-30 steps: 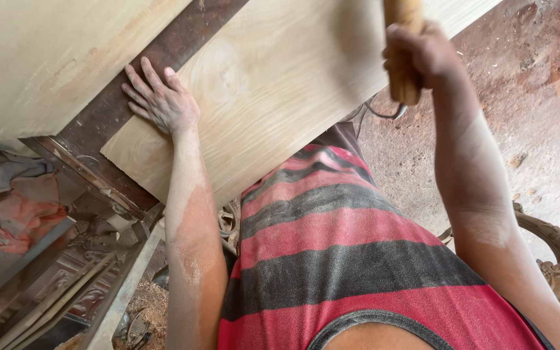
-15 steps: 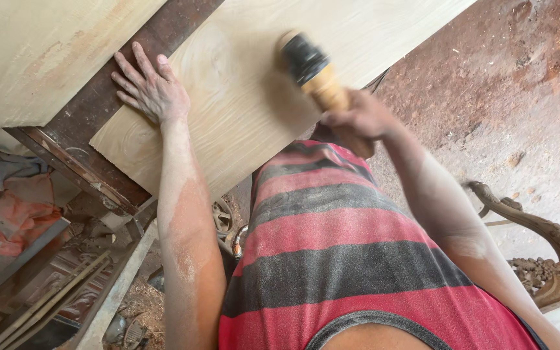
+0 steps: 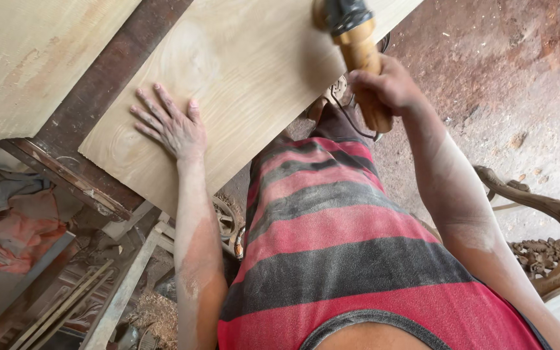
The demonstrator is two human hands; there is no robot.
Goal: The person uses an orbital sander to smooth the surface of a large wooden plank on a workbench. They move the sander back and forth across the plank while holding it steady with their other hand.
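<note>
My left hand lies flat, fingers spread, pinning the wood panel; right hand fisted on the brush handle — I'd keep strokes beyond the fingertips.

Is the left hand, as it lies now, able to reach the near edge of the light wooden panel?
Probably yes. The left hand lies flat on the light wooden panel, fingers spread, and only bare wood lies between it and the near edge. The right hand is off to the side, holding a wooden-handled tool.
</note>
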